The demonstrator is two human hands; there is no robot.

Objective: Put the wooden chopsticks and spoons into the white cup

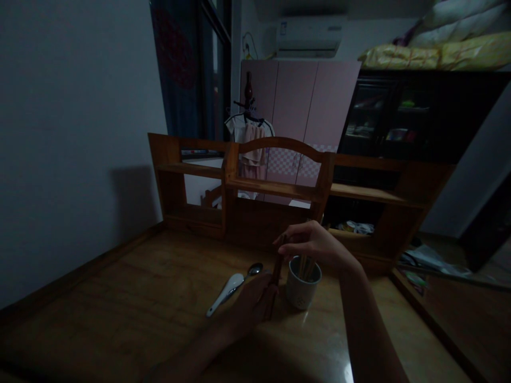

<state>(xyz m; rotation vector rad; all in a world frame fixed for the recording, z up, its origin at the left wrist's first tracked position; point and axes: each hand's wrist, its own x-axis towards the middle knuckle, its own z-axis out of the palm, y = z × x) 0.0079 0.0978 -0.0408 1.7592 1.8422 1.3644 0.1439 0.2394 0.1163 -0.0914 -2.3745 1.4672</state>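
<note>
Dark reddish-brown chopsticks [277, 269] stand nearly upright between my hands, to the left of a pale cup. My left hand [253, 300] is closed round their lower part. Near their top end, the fingers of my right hand [305, 242] pinch them. The cup [301, 291] is grey-white and holds several light wooden chopsticks [306, 267]; my right hand partly covers their upper ends. Left of my left hand, a white spoon [225, 292] lies on the table beside a metal spoon [254, 269], whose handle is partly hidden.
The wooden tabletop [139, 298] backs onto a wooden shelf unit [275, 186] with open compartments. A white wall [80, 133] borders the left side. A raised wooden edge [431, 319] runs along the right. The room is dim.
</note>
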